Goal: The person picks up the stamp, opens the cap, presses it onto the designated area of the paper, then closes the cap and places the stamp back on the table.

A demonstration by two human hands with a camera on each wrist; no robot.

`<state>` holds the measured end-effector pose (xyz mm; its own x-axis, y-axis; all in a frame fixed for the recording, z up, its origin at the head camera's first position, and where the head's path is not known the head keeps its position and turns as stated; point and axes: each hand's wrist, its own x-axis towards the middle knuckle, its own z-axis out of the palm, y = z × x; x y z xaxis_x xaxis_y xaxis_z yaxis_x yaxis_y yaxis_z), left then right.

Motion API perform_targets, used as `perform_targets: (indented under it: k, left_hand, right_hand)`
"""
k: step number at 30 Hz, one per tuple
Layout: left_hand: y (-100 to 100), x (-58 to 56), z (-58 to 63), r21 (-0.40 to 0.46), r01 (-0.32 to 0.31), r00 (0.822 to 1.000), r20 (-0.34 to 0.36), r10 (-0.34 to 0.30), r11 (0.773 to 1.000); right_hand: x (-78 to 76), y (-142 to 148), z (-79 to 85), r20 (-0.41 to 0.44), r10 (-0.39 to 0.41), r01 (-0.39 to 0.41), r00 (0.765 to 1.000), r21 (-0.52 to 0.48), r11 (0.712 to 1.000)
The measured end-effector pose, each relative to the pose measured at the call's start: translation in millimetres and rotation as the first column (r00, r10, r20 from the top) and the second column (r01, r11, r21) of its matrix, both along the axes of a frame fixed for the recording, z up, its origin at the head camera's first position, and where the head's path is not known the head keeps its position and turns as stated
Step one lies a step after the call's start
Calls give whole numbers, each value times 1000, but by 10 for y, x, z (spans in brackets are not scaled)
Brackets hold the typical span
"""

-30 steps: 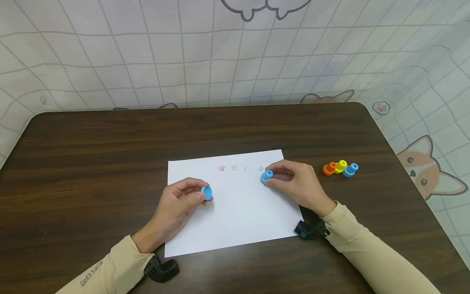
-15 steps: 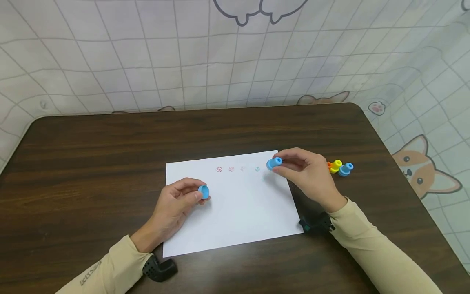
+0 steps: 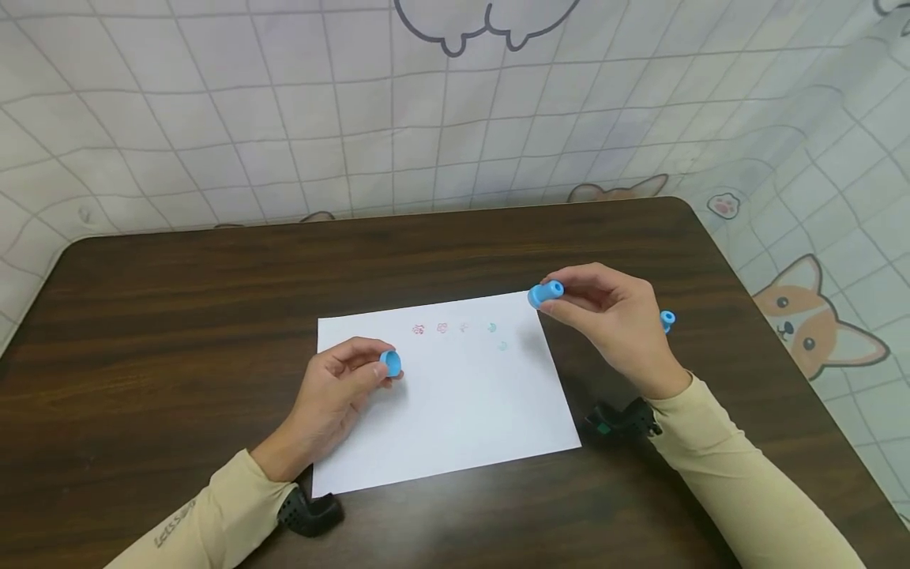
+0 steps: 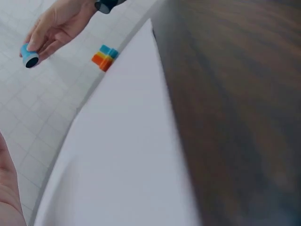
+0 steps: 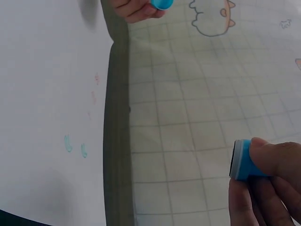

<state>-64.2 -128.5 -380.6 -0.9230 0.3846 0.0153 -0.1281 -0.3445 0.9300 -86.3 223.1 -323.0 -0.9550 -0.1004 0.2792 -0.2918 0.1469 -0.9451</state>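
Observation:
My right hand (image 3: 622, 328) pinches a blue stamp (image 3: 546, 294) by its handle, raised near the paper's upper right corner. In the right wrist view, the stamp's dark face (image 5: 232, 160) points left, away from the fingers. My left hand (image 3: 332, 399) holds a light blue cap (image 3: 390, 363) between thumb and fingers, its hollow side showing, over the left part of the white paper (image 3: 455, 411). Along the paper's upper part runs a row of small reddish prints (image 3: 442, 327). Right of them are two teal prints (image 3: 492, 327), one lower than the other.
Another blue stamp (image 3: 667, 318) stands on the dark wooden table (image 3: 178, 316) at right, partly hidden behind my right hand. The left wrist view shows it grouped with orange and yellow stamps (image 4: 101, 59). A patterned cloth (image 3: 355, 118) hangs behind the table.
My right hand has lifted the stamp off the paper and moved it up and right, uncovering a second teal print. The left hand keeps holding the cap, nearly still.

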Motion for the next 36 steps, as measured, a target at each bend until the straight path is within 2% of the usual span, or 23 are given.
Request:
perform_targets:
  k: [5,9,14,21,30,36]
  left_hand:
    - [80,-67,82,-1,-8,999,-45,8,1000]
    - [170,-123,149,8,-9,998,-70,10,1000]
    - [297,-176,205,-1,-7,997,-73,7,1000]
    - [539,-258,246,38,51,996,-79,-48,998]
    - [728,-248,317,64,95,992,-92,-89,993]
    - [771,-229,326,71,105,992,-71,-100,992]
  right_hand:
    - [18,30,62,-4,11,-11,1000,-63,998]
    - [42,47,110,-14,5,-6,1000,-75,997]
    - [58,49,147,-40,18,-22,999,-100,995]
    - [114,67,184,-37,17,-22,999,-128,991]
    - [175,-35,226,-14,49,-50,999,-159,986]
    - [205,-115,249,-35,69,-73,997,-118,990]
